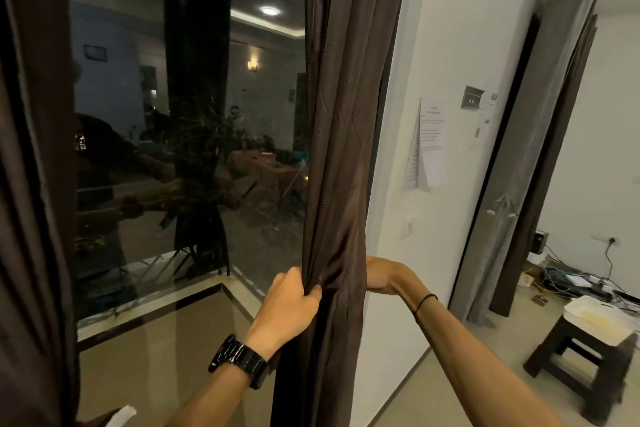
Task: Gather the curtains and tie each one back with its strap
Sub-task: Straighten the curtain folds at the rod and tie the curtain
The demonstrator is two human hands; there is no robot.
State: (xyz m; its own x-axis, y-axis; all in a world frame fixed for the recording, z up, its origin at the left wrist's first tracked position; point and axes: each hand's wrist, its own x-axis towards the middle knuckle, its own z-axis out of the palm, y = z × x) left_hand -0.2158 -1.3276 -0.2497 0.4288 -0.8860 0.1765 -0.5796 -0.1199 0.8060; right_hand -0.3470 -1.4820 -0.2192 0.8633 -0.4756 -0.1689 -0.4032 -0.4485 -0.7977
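Dark window glass [187,135] filled the background, with a white wall [450,45] to its right. Between them hung the brown curtain [341,149], bunched where the left hand [289,305] clenched its near edge and the right hand [382,276] wrapped behind it. Another curtain [33,184] hung far left; a stool [585,357] stood at right.

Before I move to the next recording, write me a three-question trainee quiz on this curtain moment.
1. True or false: both hands grip the right-hand curtain.
2. Which wrist carries the black watch? A) left B) right
3. Fill in: no ____ is visible around the gathered fabric yet.

Key:
1. True: the left hand pinches the fabric from the window side, and the right hand holds its wall side.
2. A; the right wrist has a thin dark band.
3. strap.
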